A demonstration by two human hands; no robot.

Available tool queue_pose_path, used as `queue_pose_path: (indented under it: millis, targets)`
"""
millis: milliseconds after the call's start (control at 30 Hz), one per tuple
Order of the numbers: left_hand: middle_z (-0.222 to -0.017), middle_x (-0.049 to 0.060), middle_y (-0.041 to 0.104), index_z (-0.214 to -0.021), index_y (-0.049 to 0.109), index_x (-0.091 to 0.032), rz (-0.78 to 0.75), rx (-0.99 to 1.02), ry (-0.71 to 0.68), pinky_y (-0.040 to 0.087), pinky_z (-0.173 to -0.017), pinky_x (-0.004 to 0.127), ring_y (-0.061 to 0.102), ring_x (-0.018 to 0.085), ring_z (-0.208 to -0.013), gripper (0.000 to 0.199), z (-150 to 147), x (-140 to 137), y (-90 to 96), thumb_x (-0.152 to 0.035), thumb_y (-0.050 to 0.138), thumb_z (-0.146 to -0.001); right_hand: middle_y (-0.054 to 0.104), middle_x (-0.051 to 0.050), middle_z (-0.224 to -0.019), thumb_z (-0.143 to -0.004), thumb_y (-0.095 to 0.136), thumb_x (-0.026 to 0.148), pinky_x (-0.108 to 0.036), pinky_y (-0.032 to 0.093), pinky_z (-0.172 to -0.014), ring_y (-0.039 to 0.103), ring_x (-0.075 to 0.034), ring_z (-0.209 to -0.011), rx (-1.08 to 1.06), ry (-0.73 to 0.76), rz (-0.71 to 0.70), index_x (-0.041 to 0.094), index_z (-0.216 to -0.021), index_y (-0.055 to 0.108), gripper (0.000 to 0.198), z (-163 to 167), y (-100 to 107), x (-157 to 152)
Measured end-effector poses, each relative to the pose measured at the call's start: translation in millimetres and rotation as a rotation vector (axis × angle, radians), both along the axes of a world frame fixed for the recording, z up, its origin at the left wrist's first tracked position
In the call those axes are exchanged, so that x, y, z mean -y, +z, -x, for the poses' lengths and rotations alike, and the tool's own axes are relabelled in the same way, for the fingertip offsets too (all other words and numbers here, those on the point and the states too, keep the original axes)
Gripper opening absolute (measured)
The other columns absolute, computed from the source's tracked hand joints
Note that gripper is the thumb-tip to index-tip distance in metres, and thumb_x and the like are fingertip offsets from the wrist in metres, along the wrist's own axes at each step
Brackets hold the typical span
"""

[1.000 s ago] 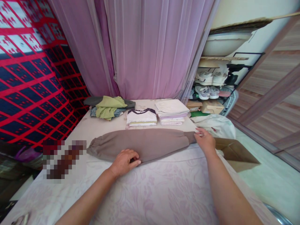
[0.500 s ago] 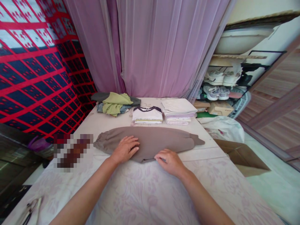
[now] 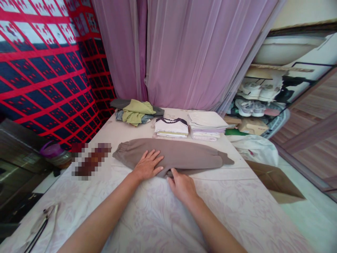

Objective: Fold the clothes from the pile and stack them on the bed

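A pair of brown trousers [image 3: 189, 151], folded lengthwise, lies across the bed with its gathered waist at the left and its cuffs at the right. My left hand [image 3: 149, 165] rests flat on the cloth, left of the middle, fingers spread. At the near edge, my right hand [image 3: 182, 184] pinches the trousers near the crotch between thumb and index finger. A small fold of fabric lifts there, and its underside is mostly hidden by the hand.
Behind the trousers are a rumpled clothes pile [image 3: 137, 112], a folded white shirt with dark trim [image 3: 171, 127] and a stack of folded pale cloths [image 3: 206, 124]. Cords [image 3: 42, 225] lie at the near left. A cardboard box [image 3: 273, 179] stands beyond the bed's right edge.
My right hand has shifted slightly left along the near edge and now pinches the cloth, raising a small fold. My left hand stays flat on the trousers. The view has turned slightly left.
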State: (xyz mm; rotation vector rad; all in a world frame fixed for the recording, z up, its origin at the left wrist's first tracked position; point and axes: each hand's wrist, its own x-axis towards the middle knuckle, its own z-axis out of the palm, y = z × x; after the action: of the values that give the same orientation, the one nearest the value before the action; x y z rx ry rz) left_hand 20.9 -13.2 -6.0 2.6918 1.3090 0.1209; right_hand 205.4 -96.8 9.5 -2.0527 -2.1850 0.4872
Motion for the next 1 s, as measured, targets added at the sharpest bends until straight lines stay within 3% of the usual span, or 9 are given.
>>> queue_pose_path:
  millis: [167,267,433,600,700,833,1000]
  targets:
    - [-0.153,0.005,0.033,-0.141,0.042,-0.031,-0.014,0.020,0.005,0.014,-0.114,0.052,0.024,0.027,-0.142,0.057,-1,1,-2.9,-0.059,0.026,-0.093,0.061,0.005,-0.060,-0.086,0.050,0.026,-0.019,0.033,-0.045,0.047,-0.008,-0.043,-0.731,-0.112,0.443,0.020,-0.105,0.054,0.021,6,0,-15]
    - [-0.153,0.004,0.033,-0.140,0.042,-0.030,-0.007,0.026,0.013,0.014,-0.114,0.052,0.024,0.027,-0.142,0.057,-1,1,-3.0,-0.058,0.025,-0.094,0.060,0.006,-0.057,-0.083,0.054,0.024,-0.018,0.028,-0.040,0.041,-0.006,-0.037,-0.939,-0.185,0.573,0.016,-0.111,0.050,0.029,10,0,-12]
    - [-0.153,0.004,0.032,-0.141,0.042,-0.031,0.022,0.023,0.010,0.012,-0.114,0.052,0.023,0.027,-0.142,0.060,-1,0,1.5,-0.062,0.033,-0.090,0.060,0.007,-0.055,-0.084,0.050,0.022,-0.017,0.030,-0.040,0.043,-0.007,-0.037,-0.922,-0.130,0.554,0.013,-0.121,0.046,0.038,7,-4,7]
    - [-0.154,0.009,0.028,-0.141,0.042,-0.025,0.080,0.005,0.049,0.010,-0.114,0.055,0.019,0.030,-0.143,0.069,-9,6,4.1,-0.066,0.035,-0.087,0.059,0.007,-0.054,-0.085,0.046,0.023,-0.017,0.032,-0.041,0.045,-0.006,-0.036,-0.754,-0.019,0.544,0.017,-0.124,0.051,0.039,-1,-7,11]
    - [-0.156,0.009,0.025,-0.145,0.035,-0.022,0.060,0.042,0.027,0.010,-0.116,0.050,0.017,0.027,-0.144,0.069,-14,14,1.1,-0.062,0.034,-0.089,0.060,0.006,-0.054,-0.083,0.048,0.024,-0.018,0.035,-0.044,0.048,-0.007,-0.039,-0.563,0.092,0.439,0.021,-0.114,0.060,0.033,-4,-2,12]
    - [-0.155,0.004,0.026,-0.146,0.031,-0.035,0.070,0.056,-0.040,0.006,-0.113,0.059,0.018,0.027,-0.143,0.058,-16,21,-0.8,-0.058,0.031,-0.092,0.064,0.004,-0.057,-0.079,0.054,0.023,-0.019,0.037,-0.053,0.058,-0.011,-0.054,-0.363,0.230,0.194,0.022,-0.094,0.067,0.020,-7,7,16]
    - [-0.155,0.006,0.026,-0.143,0.037,-0.037,0.095,0.017,-0.058,0.001,-0.109,0.067,0.017,0.033,-0.143,0.063,-17,21,3.8,-0.068,0.031,-0.088,0.069,0.002,-0.063,-0.084,0.046,0.026,-0.020,0.040,-0.055,0.062,-0.013,-0.058,-0.467,0.288,0.188,0.022,-0.085,0.071,0.025,-21,12,11]
